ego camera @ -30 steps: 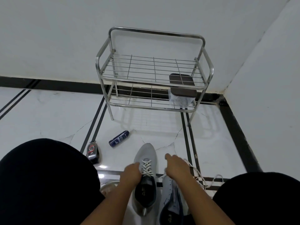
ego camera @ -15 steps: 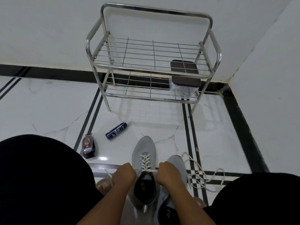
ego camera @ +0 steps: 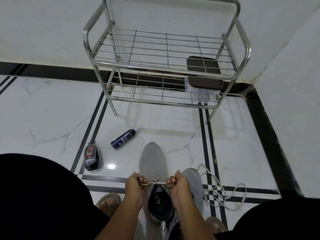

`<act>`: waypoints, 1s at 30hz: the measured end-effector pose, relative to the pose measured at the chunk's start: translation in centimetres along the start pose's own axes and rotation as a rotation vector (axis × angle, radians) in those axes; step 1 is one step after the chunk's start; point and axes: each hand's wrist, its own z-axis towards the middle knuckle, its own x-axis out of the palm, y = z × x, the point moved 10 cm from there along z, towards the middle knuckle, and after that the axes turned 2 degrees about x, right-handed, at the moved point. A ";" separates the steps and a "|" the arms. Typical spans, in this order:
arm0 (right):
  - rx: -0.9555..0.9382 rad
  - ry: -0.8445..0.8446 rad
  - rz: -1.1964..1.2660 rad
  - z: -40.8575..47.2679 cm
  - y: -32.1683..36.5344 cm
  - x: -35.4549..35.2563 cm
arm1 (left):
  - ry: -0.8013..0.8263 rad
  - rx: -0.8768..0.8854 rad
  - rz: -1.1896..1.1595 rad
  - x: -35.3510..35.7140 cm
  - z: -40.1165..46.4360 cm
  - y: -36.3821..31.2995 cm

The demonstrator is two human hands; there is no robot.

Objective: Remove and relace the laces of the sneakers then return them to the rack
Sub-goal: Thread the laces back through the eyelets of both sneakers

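Observation:
A grey sneaker (ego camera: pixel 151 158) stands on the floor between my knees, toe pointing away, with a white lace (ego camera: pixel 156 183) through its eyelets. My left hand (ego camera: pixel 136 185) grips one end of that lace and my right hand (ego camera: pixel 178 185) grips the other, and the lace runs taut across the tongue between them. A second grey sneaker (ego camera: pixel 194 181) lies just right of it, mostly behind my right forearm. A loose white lace (ego camera: pixel 223 194) sprawls on the floor to its right. The steel two-shelf rack (ego camera: pixel 161 66) stands against the wall ahead.
A dark-lidded clear container (ego camera: pixel 203 75) sits on the rack's lower shelf at the right. A dark blue spray can (ego camera: pixel 123 139) and a black shoe-polish bottle (ego camera: pixel 90 157) lie on the floor to the left. White walls meet in a corner at the right.
Both hands have closed in over the sneaker's tongue and pulled the lace ends apart, so the lace is now taut. The camera has tilted down and moved nearer the rack.

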 end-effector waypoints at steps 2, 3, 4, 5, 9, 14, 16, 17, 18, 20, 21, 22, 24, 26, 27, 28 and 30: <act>0.019 -0.011 -0.032 1.0 -0.5 -0.5 | -0.017 -0.012 0.029 -0.9 0.9 0.2; 0.015 -0.017 -0.089 1.4 -0.5 -0.6 | -0.020 -0.008 0.066 -1.0 1.0 0.2; 0.006 -0.013 -0.131 1.7 -0.5 -0.5 | -0.018 -0.001 0.088 -1.0 1.0 0.1; 0.003 0.002 -0.145 1.7 -0.5 -0.1 | -0.010 0.004 0.085 -0.7 1.0 0.0; 0.024 0.000 -0.045 1.5 -1.1 -0.2 | -0.017 0.012 -0.039 -0.8 1.1 0.1; 0.077 -0.033 -0.152 1.6 -2.8 -0.3 | -0.032 0.021 0.004 -1.5 2.1 0.5; 0.081 -0.038 -0.146 1.3 -3.6 -0.4 | -0.037 0.021 0.051 -1.8 2.0 0.5; 0.096 -0.038 -0.094 1.1 -4.0 -0.6 | -0.038 0.018 0.047 -1.8 2.0 0.4; 0.109 -0.034 -0.042 0.9 -4.3 -0.8 | -0.033 0.020 0.046 -1.9 2.0 0.3; 0.129 -0.016 -0.009 0.6 -4.7 -0.9 | -0.032 0.019 0.129 -1.8 1.9 0.3; 0.130 0.000 -0.031 0.4 -4.7 -0.7 | -0.034 0.020 0.208 -1.8 1.7 0.3; 0.120 0.021 -0.060 0.3 -4.6 -0.2 | -0.028 0.023 0.280 -1.7 1.7 0.4; 0.092 0.056 -0.103 0.0 -4.2 0.5 | -0.008 0.028 0.341 -1.6 1.2 0.5; 0.058 0.069 -0.078 0.1 -3.6 0.6 | -0.011 0.055 0.339 -1.7 0.7 0.0; 0.047 0.066 -0.050 0.3 -3.4 0.5 | -0.025 0.070 0.328 -1.9 0.6 -0.4; 0.035 0.058 -0.036 0.4 -3.3 0.3 | -0.035 0.081 0.332 -2.0 0.5 -0.7; -0.011 0.049 -0.130 0.5 -3.0 0.1 | -0.032 0.086 0.407 -2.0 0.4 -0.9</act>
